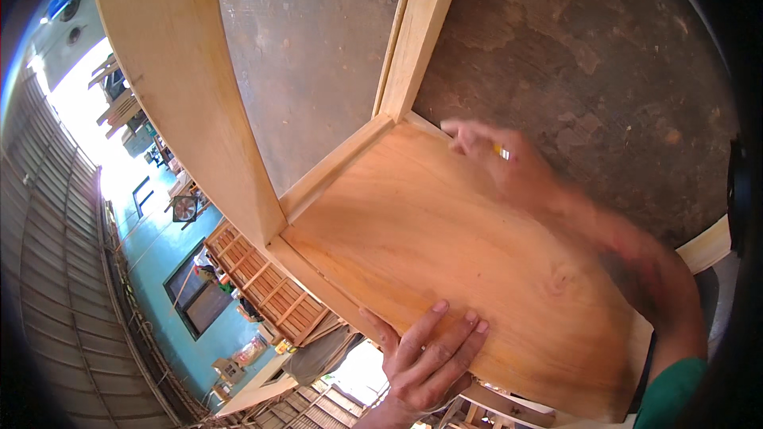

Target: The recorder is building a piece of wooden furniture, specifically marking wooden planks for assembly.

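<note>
A pale wooden panel (445,222) with a smooth grain lies in front of me, set against a wooden frame. My left hand (429,361) rests on its near left edge, fingers spread flat and holding nothing. Over the panel's far right edge is my right hand (497,155), smeared by motion, with its fingers curled. A small yellow and whitish bit (501,151) shows at its fingers; the blur hides what it is. A narrow wooden rail (338,167) borders the panel's far left side and meets an upright post (420,32) near the panel's far corner.
A wide curved board (179,71) runs up the left. Dark, scuffed sheet surface (572,71) lies beyond the right hand, and a greyer sheet (310,56) between board and post. Farther left are a blue wall (159,250), a slatted wooden piece (266,286) and a fan (184,208).
</note>
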Tool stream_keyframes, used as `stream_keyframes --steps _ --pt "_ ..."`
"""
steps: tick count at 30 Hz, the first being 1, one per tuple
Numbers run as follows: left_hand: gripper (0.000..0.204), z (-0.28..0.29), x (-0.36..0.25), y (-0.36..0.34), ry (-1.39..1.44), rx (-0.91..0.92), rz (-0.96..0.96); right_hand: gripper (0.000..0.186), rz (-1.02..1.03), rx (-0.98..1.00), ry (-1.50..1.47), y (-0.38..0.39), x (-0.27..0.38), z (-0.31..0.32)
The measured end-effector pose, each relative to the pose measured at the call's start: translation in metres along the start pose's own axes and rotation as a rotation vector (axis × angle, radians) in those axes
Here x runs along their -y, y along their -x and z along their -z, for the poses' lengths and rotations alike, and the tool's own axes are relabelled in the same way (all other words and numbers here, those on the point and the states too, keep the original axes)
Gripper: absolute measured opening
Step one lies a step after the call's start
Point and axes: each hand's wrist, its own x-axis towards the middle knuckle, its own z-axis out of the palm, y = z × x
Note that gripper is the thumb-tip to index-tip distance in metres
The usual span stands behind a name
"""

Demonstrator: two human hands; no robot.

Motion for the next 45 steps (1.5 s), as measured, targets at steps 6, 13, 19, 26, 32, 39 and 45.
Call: stream_keyframes --steps 6,13,19,26,32,39,45 --pt "0.041 -0.004 -0.003 0.0 -0.055 0.018 0.0 0.024 -0.348 0.127 -0.443 -0.064 -0.01 0.0" --pt "0.026 0.007 -0.002 -0.035 -0.019 0.067 -0.143 0.017 -0.286 0.165 -0.348 -0.083 -0.043 -0.011" --pt "0.028 0.019 -0.01 -0.023 -0.059 0.067 -0.084 0.02 -0.264 0.179 -0.447 -0.089 -0.032 -0.012" --pt "0.028 0.016 -0.012 -0.027 -0.015 0.132 -0.111 0.019 -0.228 0.231 -0.375 -0.08 -0.043 0.002" --pt "0.031 0.01 -0.01 -0.014 -0.04 0.068 -0.049 0.024 -0.261 0.141 -0.413 -0.081 -0.039 -0.008" --pt "0.02 0.004 -0.01 -0.033 -0.012 -0.042 -0.116 0.02 -0.192 0.128 -0.358 -0.085 -0.044 -0.011" --pt "0.024 0.004 -0.011 -0.021 -0.082 -0.001 -0.036 0.021 -0.253 0.19 -0.318 -0.085 -0.04 -0.01"
